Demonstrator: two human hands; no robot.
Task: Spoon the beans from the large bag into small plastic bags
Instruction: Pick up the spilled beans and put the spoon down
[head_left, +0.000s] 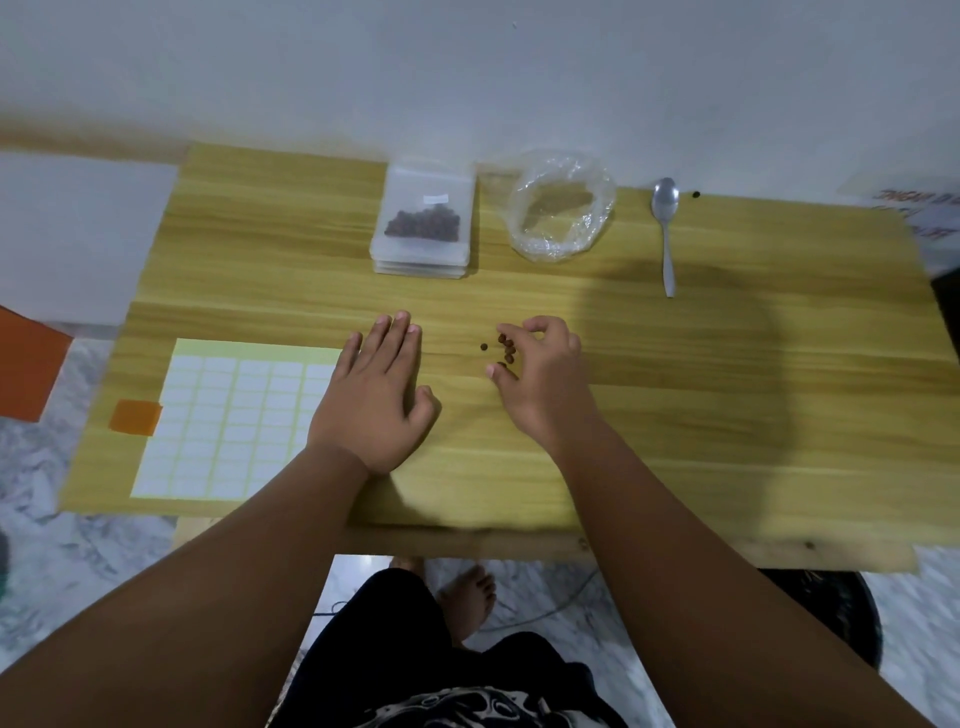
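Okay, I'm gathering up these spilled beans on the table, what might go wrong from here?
1. The loose beans under your right grip look round; one bean sits apart from the rest and may roll away as you rake them together.
2. A stray bean lies beyond the spoon, near the far edge of the table; it is easy to miss or knock off.

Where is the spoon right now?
In the head view, the spoon lies on the table, at the far side, just right of the crumpled clear bag.
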